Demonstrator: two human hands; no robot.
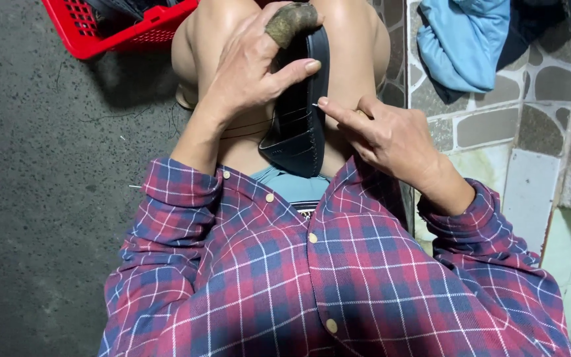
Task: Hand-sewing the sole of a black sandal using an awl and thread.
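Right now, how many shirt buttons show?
5. All pale round buttons on the plaid shirt: left cuff, collar area, and down the placket. Folds may hide more.

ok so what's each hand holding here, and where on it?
Left hand grips the dark shoe around its upper edge, thumb across the sole. Right hand pinches a thin needle at its rear end, tip against the sole's edge.

The floor (41,198) is dark and rough. A red basket (110,30) sits on it. A stone tile wall (497,125) has blue cloth (460,43) on it.
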